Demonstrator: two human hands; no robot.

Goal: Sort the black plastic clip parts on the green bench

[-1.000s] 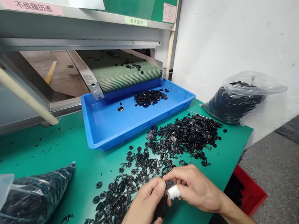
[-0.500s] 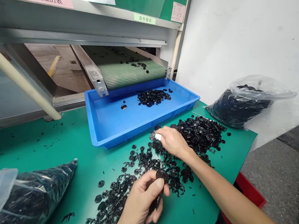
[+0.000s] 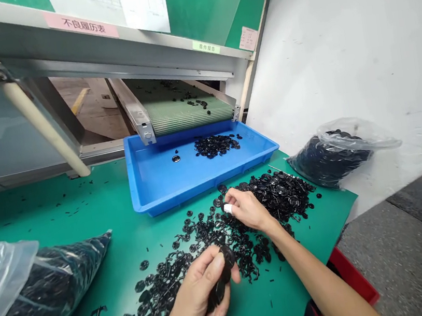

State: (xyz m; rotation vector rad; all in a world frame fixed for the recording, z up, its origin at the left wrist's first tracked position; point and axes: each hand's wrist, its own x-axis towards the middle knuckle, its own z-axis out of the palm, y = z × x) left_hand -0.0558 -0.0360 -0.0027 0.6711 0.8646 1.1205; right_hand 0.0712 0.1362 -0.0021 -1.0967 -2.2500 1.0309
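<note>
My left hand [image 3: 203, 287] is curled around several black round plastic discs [image 3: 228, 256], with the thumb pressed on the top one. More dark pieces show inside its curled fingers. Farther forward, my right hand [image 3: 247, 209] is over the pile's far edge, a white covering on one fingertip. Its fingers pinch a small black disc, partly hidden. Beneath and around both hands spreads a loose pile of black plastic parts [image 3: 279, 193], round discs mixed with thin branching pieces, on the green tabletop [image 3: 120, 212].
Behind the pile is a blue tray [image 3: 160, 186] holding some black parts, below the end of a green conveyor belt [image 3: 194, 121]. Clear bags of black parts stand at left [image 3: 56, 284] and right [image 3: 329, 159]. A red bin [image 3: 355, 276] is below the table's right edge.
The view has tilted up slightly. My left hand has turned the discs, so more of them show. My right fingers have drawn together, and a dark disc now shows at their tips.
</note>
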